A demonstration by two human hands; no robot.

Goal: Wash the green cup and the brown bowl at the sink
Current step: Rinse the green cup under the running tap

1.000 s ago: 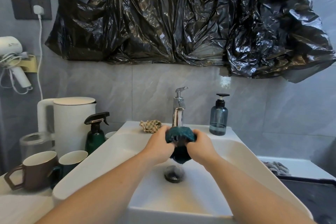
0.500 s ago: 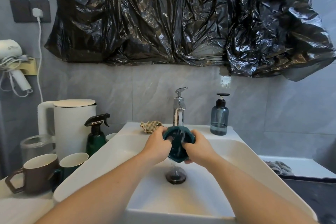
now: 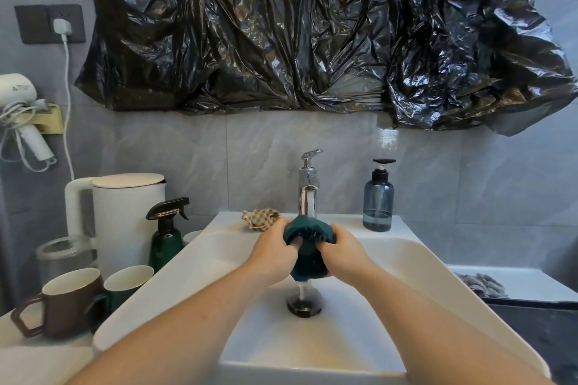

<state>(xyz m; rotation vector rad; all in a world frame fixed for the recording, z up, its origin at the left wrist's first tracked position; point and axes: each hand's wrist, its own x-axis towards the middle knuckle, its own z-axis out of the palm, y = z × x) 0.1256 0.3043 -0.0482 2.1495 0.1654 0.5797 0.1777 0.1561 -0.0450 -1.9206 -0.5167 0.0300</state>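
Both hands hold a dark green cup (image 3: 308, 247) over the white sink (image 3: 416, 262), directly under the chrome tap (image 3: 308, 187). The left hand (image 3: 273, 251) is curled round the cup's left side with fingertips tucked over its rim, and the right hand (image 3: 345, 251) is curled round the right side in the same way. The cup is tipped so its mouth faces up and back toward the tap, its base pointing down at the drain (image 3: 304, 306). A thin stream of water falls from below the cup onto the drain.

Compared with half a second ago, the cup sits a little lower on the tap and more of its body shows below the hands; the grip of both hands is unchanged. A second ago the cup was held at much the same spot.

On the worktop to the left stand a brown mug (image 3: 67, 303) and, touching it on the right, a second green cup (image 3: 126, 286). Behind them are a green spray bottle (image 3: 165, 236) and a white kettle (image 3: 125, 216). A shell (image 3: 261, 219) lies on the sink's back ledge left of the tap, and a blue soap dispenser (image 3: 378, 200) stands to its right.
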